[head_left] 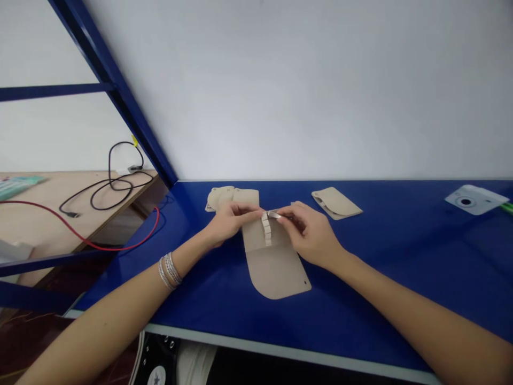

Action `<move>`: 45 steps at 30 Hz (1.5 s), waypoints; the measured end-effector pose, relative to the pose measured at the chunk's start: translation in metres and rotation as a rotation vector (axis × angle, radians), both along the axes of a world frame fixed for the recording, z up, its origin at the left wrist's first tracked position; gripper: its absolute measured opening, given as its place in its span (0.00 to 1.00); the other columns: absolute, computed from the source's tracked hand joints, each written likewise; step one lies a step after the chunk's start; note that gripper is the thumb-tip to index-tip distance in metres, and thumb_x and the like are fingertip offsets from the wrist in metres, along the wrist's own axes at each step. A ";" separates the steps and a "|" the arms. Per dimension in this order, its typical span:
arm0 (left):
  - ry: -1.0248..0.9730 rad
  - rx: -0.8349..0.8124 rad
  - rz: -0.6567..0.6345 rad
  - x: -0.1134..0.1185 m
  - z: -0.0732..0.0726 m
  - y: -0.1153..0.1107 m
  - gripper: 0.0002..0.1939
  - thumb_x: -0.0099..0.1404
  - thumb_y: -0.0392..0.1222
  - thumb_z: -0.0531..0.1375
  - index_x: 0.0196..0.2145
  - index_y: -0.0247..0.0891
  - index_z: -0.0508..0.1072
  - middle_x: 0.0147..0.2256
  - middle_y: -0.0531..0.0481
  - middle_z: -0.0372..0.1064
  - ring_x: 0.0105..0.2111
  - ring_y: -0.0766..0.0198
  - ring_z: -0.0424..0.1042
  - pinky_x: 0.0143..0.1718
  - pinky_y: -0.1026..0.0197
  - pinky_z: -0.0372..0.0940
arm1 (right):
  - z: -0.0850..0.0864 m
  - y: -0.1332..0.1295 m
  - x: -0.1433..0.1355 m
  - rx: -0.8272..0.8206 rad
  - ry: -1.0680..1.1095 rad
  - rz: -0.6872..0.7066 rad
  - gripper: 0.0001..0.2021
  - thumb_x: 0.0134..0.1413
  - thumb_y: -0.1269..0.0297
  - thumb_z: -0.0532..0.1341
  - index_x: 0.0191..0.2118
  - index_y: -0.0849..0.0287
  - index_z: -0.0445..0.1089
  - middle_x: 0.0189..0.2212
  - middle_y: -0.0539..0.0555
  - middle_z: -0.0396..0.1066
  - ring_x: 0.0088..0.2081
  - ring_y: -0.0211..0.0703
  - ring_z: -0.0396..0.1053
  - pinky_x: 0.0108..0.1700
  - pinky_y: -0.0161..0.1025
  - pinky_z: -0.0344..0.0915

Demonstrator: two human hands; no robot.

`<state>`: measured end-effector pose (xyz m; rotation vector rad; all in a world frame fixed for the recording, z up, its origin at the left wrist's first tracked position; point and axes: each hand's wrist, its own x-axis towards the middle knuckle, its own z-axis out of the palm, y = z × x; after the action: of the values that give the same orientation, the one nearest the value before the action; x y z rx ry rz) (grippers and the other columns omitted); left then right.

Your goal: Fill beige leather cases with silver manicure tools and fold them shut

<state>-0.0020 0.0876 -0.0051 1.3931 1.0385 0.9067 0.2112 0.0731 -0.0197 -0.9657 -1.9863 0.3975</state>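
Note:
A beige leather-like piece [276, 264] with a rounded lower end lies flat on the blue table [401, 267]. A strip of small pale tabs [266, 230] stands over its middle. My left hand [228, 222] pinches the top of that strip, wrist bangles showing. My right hand [310, 232] meets it from the right, holding a small shiny metal bit [274, 214] at the fingertips. The two hands almost touch above the piece.
More beige pieces [219, 198] lie behind my left hand, and a folded beige piece [336, 203] sits at the back right. A white plastic packet [475, 199] rests far right. Black and red cables [112, 187] lie on a wooden bench left. A blue frame post [120, 96] slants up.

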 end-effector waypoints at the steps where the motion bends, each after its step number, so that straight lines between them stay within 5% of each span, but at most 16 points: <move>1: -0.006 0.001 -0.011 0.000 -0.001 0.000 0.17 0.54 0.50 0.67 0.36 0.35 0.80 0.35 0.46 0.77 0.34 0.62 0.73 0.37 0.61 0.67 | 0.000 -0.001 0.000 0.004 -0.002 0.005 0.07 0.61 0.66 0.57 0.40 0.59 0.72 0.30 0.53 0.69 0.30 0.39 0.66 0.32 0.38 0.63; 20: 0.009 -0.129 0.009 0.001 -0.002 0.000 0.14 0.51 0.45 0.70 0.33 0.33 0.81 0.31 0.46 0.77 0.30 0.64 0.73 0.35 0.63 0.66 | -0.001 0.002 0.002 0.051 -0.188 0.146 0.10 0.64 0.67 0.55 0.43 0.60 0.73 0.33 0.53 0.72 0.31 0.37 0.68 0.33 0.35 0.62; 28: 0.020 -0.205 0.034 0.003 -0.005 0.000 0.15 0.50 0.44 0.70 0.35 0.33 0.81 0.34 0.43 0.78 0.33 0.62 0.74 0.40 0.60 0.67 | -0.005 0.003 0.000 0.344 -0.496 0.027 0.13 0.65 0.67 0.52 0.41 0.62 0.73 0.32 0.55 0.73 0.29 0.39 0.68 0.25 0.36 0.56; 32: 0.005 -0.238 0.067 0.003 -0.004 0.000 0.15 0.49 0.43 0.70 0.33 0.31 0.81 0.34 0.41 0.78 0.33 0.60 0.74 0.39 0.59 0.67 | -0.005 0.005 -0.004 0.452 -0.526 0.000 0.13 0.65 0.69 0.51 0.38 0.62 0.73 0.31 0.55 0.74 0.31 0.41 0.67 0.29 0.38 0.59; 40: -0.030 -0.200 0.097 0.003 -0.003 0.000 0.15 0.51 0.43 0.69 0.35 0.32 0.80 0.32 0.43 0.77 0.31 0.62 0.74 0.37 0.61 0.67 | -0.003 0.013 0.005 0.321 -0.315 0.078 0.13 0.64 0.68 0.54 0.50 0.63 0.71 0.39 0.60 0.71 0.38 0.46 0.63 0.41 0.44 0.66; 45: -0.005 -0.159 0.112 0.006 -0.001 -0.001 0.13 0.52 0.42 0.68 0.35 0.34 0.80 0.32 0.46 0.77 0.31 0.64 0.73 0.37 0.62 0.66 | 0.001 0.011 0.009 0.217 -0.240 0.138 0.13 0.63 0.73 0.52 0.49 0.60 0.70 0.40 0.59 0.73 0.39 0.47 0.64 0.42 0.46 0.66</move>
<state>0.0038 0.0865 -0.0056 1.2096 1.1687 0.8886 0.2201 0.0837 -0.0188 -0.7696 -2.2673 0.1406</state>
